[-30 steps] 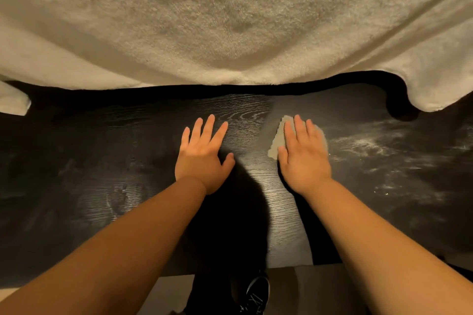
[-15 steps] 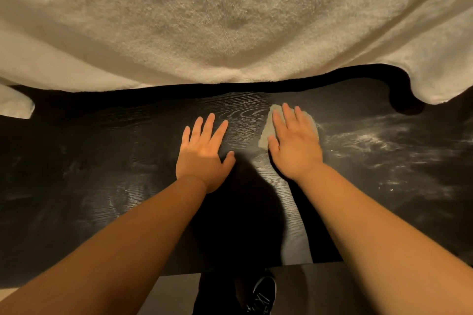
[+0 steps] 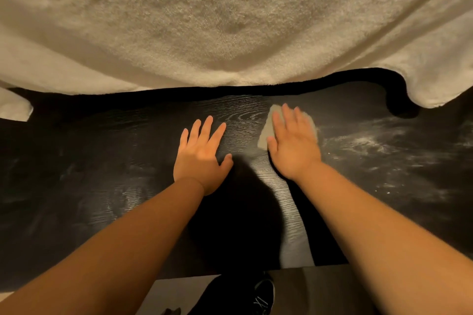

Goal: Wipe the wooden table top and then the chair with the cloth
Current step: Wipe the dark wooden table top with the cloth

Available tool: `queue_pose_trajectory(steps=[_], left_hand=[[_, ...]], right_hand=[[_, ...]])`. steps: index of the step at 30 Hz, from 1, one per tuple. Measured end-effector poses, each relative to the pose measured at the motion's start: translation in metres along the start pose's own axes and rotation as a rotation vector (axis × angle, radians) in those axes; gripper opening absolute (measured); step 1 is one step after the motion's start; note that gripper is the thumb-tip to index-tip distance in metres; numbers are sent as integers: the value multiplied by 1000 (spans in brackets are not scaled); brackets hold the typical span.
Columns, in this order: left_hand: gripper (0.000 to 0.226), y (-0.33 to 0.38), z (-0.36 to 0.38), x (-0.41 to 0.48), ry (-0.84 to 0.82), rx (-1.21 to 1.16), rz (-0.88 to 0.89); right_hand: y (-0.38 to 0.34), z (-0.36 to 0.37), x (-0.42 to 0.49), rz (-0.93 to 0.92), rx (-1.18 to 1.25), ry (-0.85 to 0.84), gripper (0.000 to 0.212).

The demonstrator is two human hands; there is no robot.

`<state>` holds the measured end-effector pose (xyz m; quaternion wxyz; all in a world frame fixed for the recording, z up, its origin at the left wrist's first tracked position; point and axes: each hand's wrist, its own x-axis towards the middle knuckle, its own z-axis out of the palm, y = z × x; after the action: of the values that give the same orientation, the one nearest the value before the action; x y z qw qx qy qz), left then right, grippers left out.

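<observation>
1. The grip of the right hand (image 3: 294, 147) is flat, fingers straight and slightly spread. It presses the small grey cloth (image 3: 265, 133) onto the dark wood-grain tabletop (image 3: 102, 186), slightly further left than a second ago.
2. The left hand (image 3: 202, 155) lies spread flat on the tabletop, unmoved.
3. White dusty smears (image 3: 371, 143) lie just right of the cloth.
4. A cream terry towel (image 3: 230, 20) overhangs the far side.

Cloth (image 3: 265, 136) lies mostly hidden (under the right hand (image 3: 294, 147)).
</observation>
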<state>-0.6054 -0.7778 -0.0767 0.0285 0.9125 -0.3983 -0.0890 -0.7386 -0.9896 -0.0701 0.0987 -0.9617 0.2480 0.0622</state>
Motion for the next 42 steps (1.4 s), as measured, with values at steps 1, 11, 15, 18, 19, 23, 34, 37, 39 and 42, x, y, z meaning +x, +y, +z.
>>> queue_pose_trajectory(steps=[1, 11, 15, 18, 19, 23, 34, 37, 39, 42], left_hand=[[83, 0, 0, 0, 2, 4, 0], [83, 0, 0, 2, 15, 23, 6], [84, 1, -1, 1, 1, 23, 8], [84, 2, -3, 2, -5, 9, -3], [84, 2, -4, 2, -9, 6, -3], [82, -1, -2, 3, -39, 3, 12], [83, 4, -8, 1, -45, 7, -15], [84, 4, -6, 1, -54, 10, -17], [84, 4, -6, 2, -63, -13, -12], [84, 2, -6, 5, -51, -15, -11]], right_hand=[[-9, 5, -22, -58, -14, 29, 67], [26, -5, 11, -40, -56, -35, 71], [-15, 3, -22, -104, -51, -45, 69], [-39, 10, -68, -340, -19, -87, 64], [-33, 6, -64, -391, -12, -130, 63], [1, -7, 0, -287, -92, -104, 69], [-25, 0, -70, -296, -11, -215, 65], [2, -3, -35, -326, -76, -214, 68], [14, -12, 2, -147, -47, -195, 75], [9, -16, 26, 49, -13, -167, 80]])
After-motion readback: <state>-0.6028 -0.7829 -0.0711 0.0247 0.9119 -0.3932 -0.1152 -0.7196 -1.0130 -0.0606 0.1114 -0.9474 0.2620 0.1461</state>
